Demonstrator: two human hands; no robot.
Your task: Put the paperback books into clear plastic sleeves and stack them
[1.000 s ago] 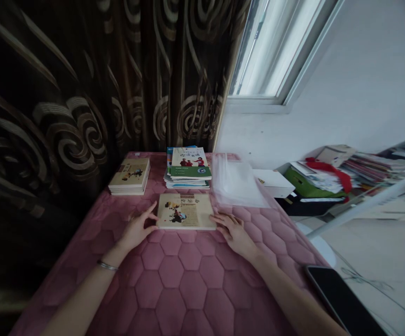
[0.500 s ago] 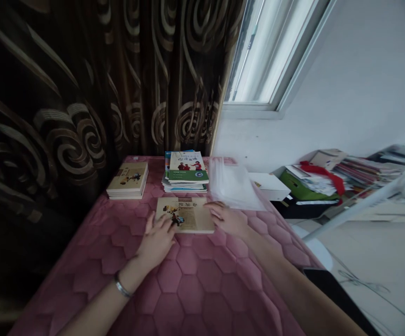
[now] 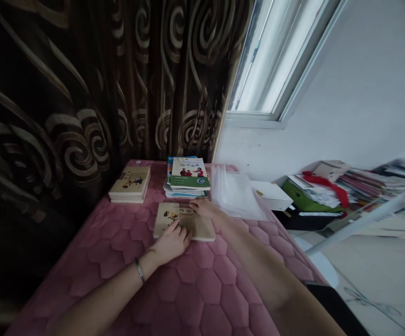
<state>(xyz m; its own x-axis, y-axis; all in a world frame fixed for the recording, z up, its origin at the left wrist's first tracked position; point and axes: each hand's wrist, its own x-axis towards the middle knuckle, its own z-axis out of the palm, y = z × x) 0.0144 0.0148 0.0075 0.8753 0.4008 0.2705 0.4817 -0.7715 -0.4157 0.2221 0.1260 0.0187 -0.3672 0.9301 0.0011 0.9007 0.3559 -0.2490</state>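
A beige paperback book with a small picture on its cover lies flat on the pink quilted cloth in front of me. My left hand rests over its near edge, fingers stretched out on the cover, and a bracelet circles that wrist. Across the far right part of the same book lies my right hand, its fingers reaching left along the top; its fingertips are only partly visible. Neither hand lifts the book. Behind it stands a pile of thin booklets, the top one white and green.
At the back left is a stack of similar beige books. Clear plastic sleeves lie right of the booklets, beside a white box. A dark patterned curtain hangs behind; papers and a green bag are further right.
My right hand has slid left from the book's right edge onto its far side. My left hand has shifted right along the near edge. The view has tilted slightly.
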